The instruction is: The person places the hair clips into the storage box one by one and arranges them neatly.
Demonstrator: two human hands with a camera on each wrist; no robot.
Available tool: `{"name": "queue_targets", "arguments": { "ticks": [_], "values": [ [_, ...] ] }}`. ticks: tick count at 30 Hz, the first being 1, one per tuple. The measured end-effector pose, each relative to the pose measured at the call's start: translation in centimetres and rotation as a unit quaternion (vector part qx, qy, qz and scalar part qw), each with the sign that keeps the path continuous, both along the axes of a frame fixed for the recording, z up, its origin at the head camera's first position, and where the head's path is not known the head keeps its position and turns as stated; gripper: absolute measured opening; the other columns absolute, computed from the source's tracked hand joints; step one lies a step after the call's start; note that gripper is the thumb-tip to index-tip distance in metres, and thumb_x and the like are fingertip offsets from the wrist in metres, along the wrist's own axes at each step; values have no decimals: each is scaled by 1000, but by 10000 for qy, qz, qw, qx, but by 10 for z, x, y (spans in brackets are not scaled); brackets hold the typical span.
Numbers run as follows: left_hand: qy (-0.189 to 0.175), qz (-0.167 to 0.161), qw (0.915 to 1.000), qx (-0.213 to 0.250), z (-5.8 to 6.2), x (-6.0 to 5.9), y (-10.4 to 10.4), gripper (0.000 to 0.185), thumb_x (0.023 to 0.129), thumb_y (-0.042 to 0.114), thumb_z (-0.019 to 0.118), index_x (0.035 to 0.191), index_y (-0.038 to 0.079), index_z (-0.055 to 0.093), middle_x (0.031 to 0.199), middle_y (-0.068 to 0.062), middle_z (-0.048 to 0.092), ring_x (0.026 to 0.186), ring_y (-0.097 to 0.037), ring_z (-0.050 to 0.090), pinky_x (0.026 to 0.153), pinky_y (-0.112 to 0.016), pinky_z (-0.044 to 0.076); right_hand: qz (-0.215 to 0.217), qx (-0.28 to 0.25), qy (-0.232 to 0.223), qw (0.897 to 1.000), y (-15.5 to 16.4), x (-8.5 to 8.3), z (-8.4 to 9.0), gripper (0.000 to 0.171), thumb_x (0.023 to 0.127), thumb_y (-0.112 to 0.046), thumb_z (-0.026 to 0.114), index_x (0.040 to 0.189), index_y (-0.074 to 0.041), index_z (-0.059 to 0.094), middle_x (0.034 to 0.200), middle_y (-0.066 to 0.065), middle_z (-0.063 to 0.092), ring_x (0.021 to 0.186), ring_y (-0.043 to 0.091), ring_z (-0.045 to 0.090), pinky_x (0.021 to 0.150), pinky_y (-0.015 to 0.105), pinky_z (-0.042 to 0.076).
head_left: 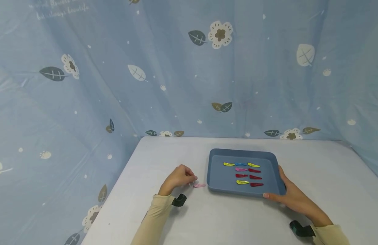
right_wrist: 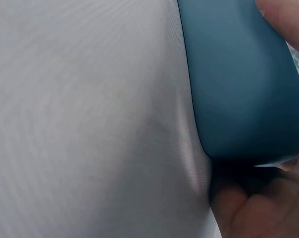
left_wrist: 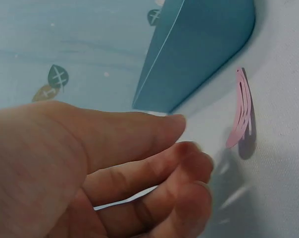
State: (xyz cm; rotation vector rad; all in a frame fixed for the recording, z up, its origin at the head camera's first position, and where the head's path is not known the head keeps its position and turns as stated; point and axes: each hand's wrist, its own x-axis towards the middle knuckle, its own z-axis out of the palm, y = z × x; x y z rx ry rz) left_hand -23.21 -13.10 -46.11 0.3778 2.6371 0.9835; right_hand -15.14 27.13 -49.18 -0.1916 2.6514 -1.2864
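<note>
A pink snap hair clip (head_left: pixel 199 185) lies on the white table, just left of a blue-grey tray (head_left: pixel 209 170). My left hand (head_left: pixel 179 177) hovers beside this clip, apart from it. In the left wrist view, its fingers (left_wrist: pixel 191 166) are loosely bent with the thumb near them, and nothing shows between them. My right hand (head_left: pixel 294 197) grips the tray's near right corner, thumb on the front rim and fingers along the right side. Inside the tray, red clips (head_left: pixel 255 177), yellow clips (head_left: pixel 242 182), a blue clip (head_left: pixel 241 164) and a pink clip (head_left: pixel 241 169) lie in short rows.
The white table (head_left: pixel 231 217) extends around the tray. Blue curtain cloth (head_left: pixel 182 68) with leaf and flower prints hangs behind it and along the left side. Each wrist wears a black camera mount, one of them (head_left: pixel 179 200) by the left sleeve.
</note>
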Motion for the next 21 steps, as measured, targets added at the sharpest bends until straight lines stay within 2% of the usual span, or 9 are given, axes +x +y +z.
{"name": "queue_targets", "arguments": {
  "ticks": [9, 14, 21],
  "values": [
    [-125, -286, 9987, -399, -3, 4, 4, 16, 69, 30, 66, 65, 15, 66, 59, 0, 60, 49, -8, 46, 44, -25, 37, 32, -52, 62, 10000, 0, 1, 2, 100, 73, -35, 61, 127, -29, -23, 137, 7, -13, 121, 40, 4, 81, 61, 21],
    [-197, -346, 9986, -361, -2, 7, 5, 13, 66, 27, 69, 65, 14, 65, 57, 3, 58, 49, -8, 47, 44, -24, 38, 42, -56, 138, 9999, 1, 0, 1, 101, 73, -34, 62, 127, -28, -22, 138, 7, -13, 121, 40, 5, 80, 61, 21],
    [-371, -344, 9980, -379, 1, 10, 5, 11, 65, 23, 69, 65, 13, 64, 57, 3, 58, 49, -9, 48, 44, -25, 38, 27, -5, 20, 10000, 1, -1, -1, 100, 73, -36, 61, 126, -28, -24, 137, 8, -13, 121, 41, 6, 80, 60, 22]
  ]
}}
